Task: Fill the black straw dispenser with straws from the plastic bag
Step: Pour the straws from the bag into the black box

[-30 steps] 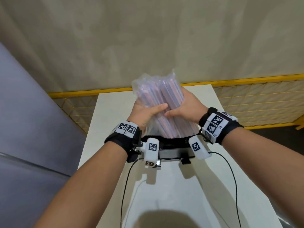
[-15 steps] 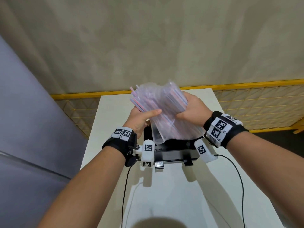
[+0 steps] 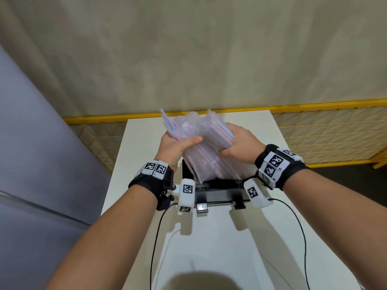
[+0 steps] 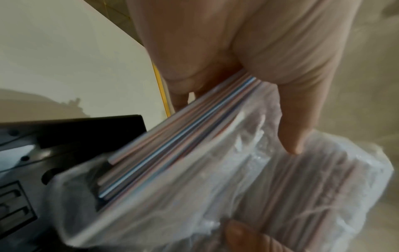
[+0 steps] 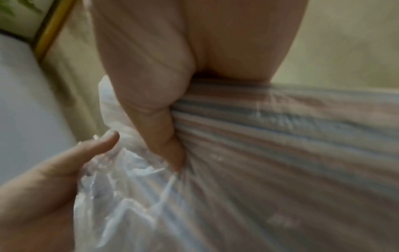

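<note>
Step in hand: emptying straws from bag into dispenser. Both hands are gripping the plastic bag [image 3: 206,147] above the counter [image 3: 219,237], tilted with its open mouth pointing down toward 6 o'clock, right over the black straw dispenser [image 3: 217,190]. The left hand [image 3: 177,148] is clamping one side, thumb across the front; a few straws [image 3: 167,122] are poking out past it toward 11 o'clock. The right hand [image 3: 240,143] is squeezing the other side, fingers wrapped round the bundle through the film.

In the left wrist view, a loose sheaf of straws is sliding out at the bag mouth, ends close to the dispenser's edge; whether they are touching it, I cannot tell.

Judgement: filling is barely started, most straws remaining bagged. Next move is calling for aligning the bundle lengthwise with the dispenser trough, then easing the squeeze so the straws are dropping flat, not crosswise.
</note>
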`<state>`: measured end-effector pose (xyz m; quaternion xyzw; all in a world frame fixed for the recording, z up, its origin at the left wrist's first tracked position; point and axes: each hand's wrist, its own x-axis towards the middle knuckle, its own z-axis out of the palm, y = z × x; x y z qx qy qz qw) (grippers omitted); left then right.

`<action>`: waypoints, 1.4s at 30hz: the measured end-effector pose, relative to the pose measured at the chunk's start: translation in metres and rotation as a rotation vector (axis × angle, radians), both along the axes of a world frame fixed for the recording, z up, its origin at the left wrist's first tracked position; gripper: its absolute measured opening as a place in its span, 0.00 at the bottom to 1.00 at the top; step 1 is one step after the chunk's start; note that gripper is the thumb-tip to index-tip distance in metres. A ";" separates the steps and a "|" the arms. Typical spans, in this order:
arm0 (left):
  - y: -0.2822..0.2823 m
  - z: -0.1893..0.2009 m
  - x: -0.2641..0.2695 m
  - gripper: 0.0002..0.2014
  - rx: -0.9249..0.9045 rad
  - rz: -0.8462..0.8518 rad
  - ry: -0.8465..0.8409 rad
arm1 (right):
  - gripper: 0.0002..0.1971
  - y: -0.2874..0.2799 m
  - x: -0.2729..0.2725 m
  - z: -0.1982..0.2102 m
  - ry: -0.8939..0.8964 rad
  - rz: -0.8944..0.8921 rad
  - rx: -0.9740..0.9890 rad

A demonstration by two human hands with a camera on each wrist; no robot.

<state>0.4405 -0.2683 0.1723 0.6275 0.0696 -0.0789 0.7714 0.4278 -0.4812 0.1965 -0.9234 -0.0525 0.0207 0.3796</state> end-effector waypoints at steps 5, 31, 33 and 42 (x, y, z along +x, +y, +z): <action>0.004 -0.010 -0.003 0.26 0.010 0.000 0.006 | 0.21 -0.006 -0.001 0.001 -0.001 0.043 -0.081; 0.000 -0.023 -0.012 0.30 -0.003 0.020 0.014 | 0.26 -0.024 -0.005 0.003 0.108 0.028 -0.004; 0.000 -0.023 -0.013 0.35 -0.012 0.027 0.033 | 0.26 -0.025 -0.005 0.002 0.135 0.042 -0.004; 0.002 -0.020 -0.016 0.20 -0.074 0.047 0.092 | 0.22 -0.019 -0.006 0.012 0.147 0.045 0.019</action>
